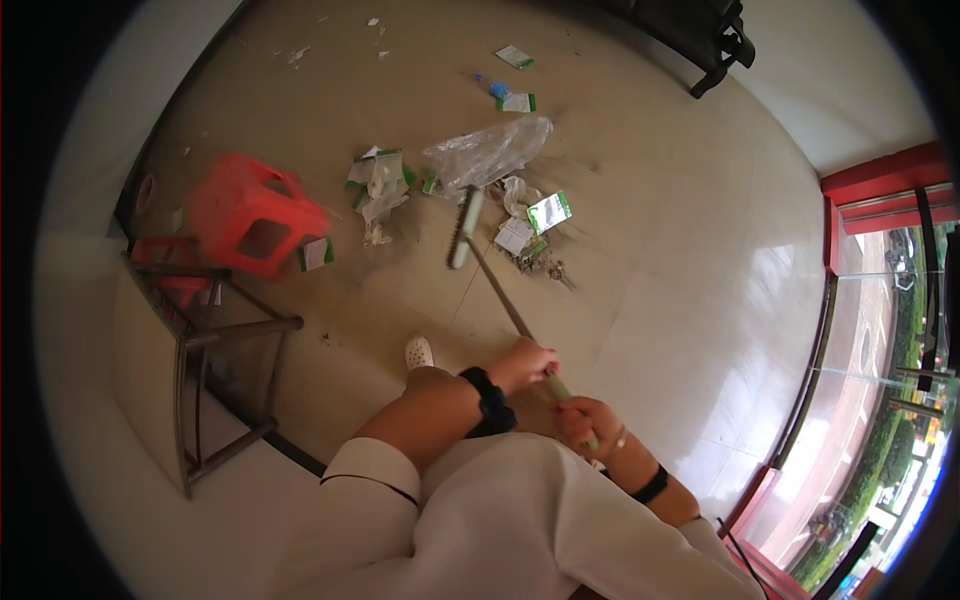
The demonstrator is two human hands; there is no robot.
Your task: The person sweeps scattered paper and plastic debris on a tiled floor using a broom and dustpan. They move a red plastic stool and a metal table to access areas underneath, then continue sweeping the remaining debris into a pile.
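Observation:
Both of my hands are wrapped round the long handle of a broom (502,288). My left hand (525,364), with a black band at the wrist, grips it farther up toward the head. Close to the handle's end is my right hand (590,424), also closed. The broom's narrow head (465,228) has dark bristles along one side and is beside a clear plastic bag (490,150). Right of the head lies a pile of litter (530,235) with green-and-white cards and dirt. More crumpled wrappers and cards (380,185) lie to its left.
A red plastic stool (262,215), somewhat blurred, is at the left. Below it, a brown-framed piece of furniture (240,330) leans by the wall. Farther off lie a blue bottle (495,89) and cards (514,57). Black furniture (690,35) stands at the back; red-framed glass (870,370) lines the right.

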